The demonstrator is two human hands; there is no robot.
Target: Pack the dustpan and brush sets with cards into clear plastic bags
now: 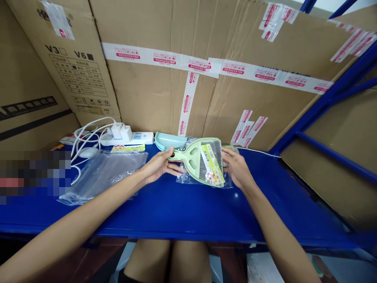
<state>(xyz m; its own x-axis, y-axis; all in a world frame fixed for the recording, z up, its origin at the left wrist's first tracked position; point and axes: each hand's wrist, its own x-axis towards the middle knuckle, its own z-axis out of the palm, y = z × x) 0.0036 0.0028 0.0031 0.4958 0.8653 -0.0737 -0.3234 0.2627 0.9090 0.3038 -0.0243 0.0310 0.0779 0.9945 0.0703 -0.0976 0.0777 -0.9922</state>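
A light green dustpan [192, 162] with a yellow-and-white label [212, 165] is held up above the blue table, its handle pointing left. My left hand [161, 165] is closed on the handle, thumb on top and fingers underneath. At the wide end, my right hand [236, 164] grips the right edge, its fingertips partly hidden behind the pan. Clear plastic wrap [188, 179] shows below and behind the dustpan. Just behind it lies a pale blue dustpan [171, 140], partly covered by the green one.
Flat clear plastic bags [108, 173] lie on the blue table [188, 216] at left. Behind them are a white power strip [143, 137] with plugs and tangled white cables [77, 143]. Large cardboard panels [147, 94] stand along the back. A blue metal frame [312, 114] borders the right.
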